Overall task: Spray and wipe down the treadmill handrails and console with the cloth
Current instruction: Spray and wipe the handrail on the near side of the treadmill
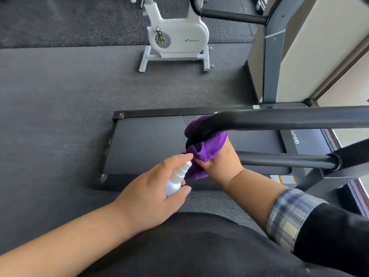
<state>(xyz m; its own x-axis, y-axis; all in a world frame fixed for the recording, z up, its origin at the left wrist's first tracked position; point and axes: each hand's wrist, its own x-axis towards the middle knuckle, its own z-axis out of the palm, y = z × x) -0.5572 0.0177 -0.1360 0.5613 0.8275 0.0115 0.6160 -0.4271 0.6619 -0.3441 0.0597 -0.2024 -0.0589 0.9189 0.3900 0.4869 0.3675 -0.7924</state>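
My right hand (pixel 219 162) grips a purple cloth (pixel 203 150) wrapped around the curved end of the near black handrail (pixel 279 119). My left hand (pixel 151 188) holds a small white spray bottle (pixel 176 180), with the index finger on top of its nozzle, which points toward the cloth. A second black handrail (pixel 229 16) runs across the top of the view. The treadmill belt (pixel 147 144) lies below the hands. The console is not in view.
A white exercise bike (pixel 177 37) stands on the dark rubber floor beyond the treadmill. A grey upright post (pixel 271 62) rises at the right, next to a light wall. A lower black bar (pixel 283 159) crosses under the near handrail.
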